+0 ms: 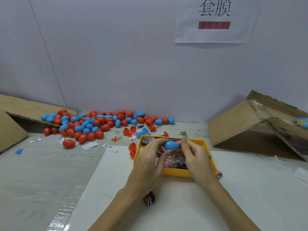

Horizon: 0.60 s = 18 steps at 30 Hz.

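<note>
Blue plastic egg [171, 145] sits lengthwise between both hands, held above the far end of a yellow tray [175, 173]. The left hand [150, 157] curls its fingers over the egg's left end with the thumb underneath; the right hand [194, 155] pinches the right end between thumb and fingertips — each hand grips its own half. Whether the two halves are fully closed on each other is hard to tell, since the fingers hide most of the seam.

Inside the tray lie small coloured packets [168, 161], pink and blue among them. An open red egg half [132, 150] rests just beside the tray's left wall. A small dark packet [149, 199] lies on the white board [166, 210] below the left wrist. Farther back, a heap of red and blue eggs [93, 124] spreads along the wall — some spill from a tipped cardboard box [15, 117] on the left. Another cardboard box [246, 127] leans on the right.
</note>
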Available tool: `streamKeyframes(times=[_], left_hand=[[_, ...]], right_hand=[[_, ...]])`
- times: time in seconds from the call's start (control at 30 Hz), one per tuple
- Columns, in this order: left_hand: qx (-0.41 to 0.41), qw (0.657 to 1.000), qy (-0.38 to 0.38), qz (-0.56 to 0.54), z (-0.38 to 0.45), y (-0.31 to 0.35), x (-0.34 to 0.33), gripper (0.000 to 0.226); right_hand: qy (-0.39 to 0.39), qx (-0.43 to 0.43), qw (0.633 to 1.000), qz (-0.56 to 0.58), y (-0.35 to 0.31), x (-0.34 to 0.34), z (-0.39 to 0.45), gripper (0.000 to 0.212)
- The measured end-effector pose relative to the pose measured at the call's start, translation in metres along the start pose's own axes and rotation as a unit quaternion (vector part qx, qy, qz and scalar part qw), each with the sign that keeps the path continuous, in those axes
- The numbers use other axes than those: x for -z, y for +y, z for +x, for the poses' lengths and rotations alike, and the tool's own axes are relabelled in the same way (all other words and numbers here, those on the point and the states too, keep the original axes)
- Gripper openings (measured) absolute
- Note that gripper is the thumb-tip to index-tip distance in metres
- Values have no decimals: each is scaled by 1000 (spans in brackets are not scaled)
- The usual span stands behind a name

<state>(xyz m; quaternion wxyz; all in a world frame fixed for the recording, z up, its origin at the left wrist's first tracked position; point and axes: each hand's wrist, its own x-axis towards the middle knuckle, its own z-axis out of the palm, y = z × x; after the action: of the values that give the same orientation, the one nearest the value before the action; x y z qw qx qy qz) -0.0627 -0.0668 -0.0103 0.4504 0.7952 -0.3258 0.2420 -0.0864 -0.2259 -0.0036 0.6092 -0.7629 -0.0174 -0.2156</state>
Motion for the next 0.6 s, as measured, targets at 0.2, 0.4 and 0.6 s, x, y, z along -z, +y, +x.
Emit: streamKeyframes(times=[0.2, 0.4, 0.6], left_hand=[[37, 999, 9, -11, 2, 0, 4, 31], [10, 1000, -5, -27, 2, 1, 3, 41], [117, 985, -1, -127, 3, -1, 3, 18]], right_hand=[[-24, 77, 995, -62, 1, -1, -5, 24], [13, 44, 998, -51, 1, -4, -5, 21], [-16, 43, 998, -34, -1, -2, -4, 22]])
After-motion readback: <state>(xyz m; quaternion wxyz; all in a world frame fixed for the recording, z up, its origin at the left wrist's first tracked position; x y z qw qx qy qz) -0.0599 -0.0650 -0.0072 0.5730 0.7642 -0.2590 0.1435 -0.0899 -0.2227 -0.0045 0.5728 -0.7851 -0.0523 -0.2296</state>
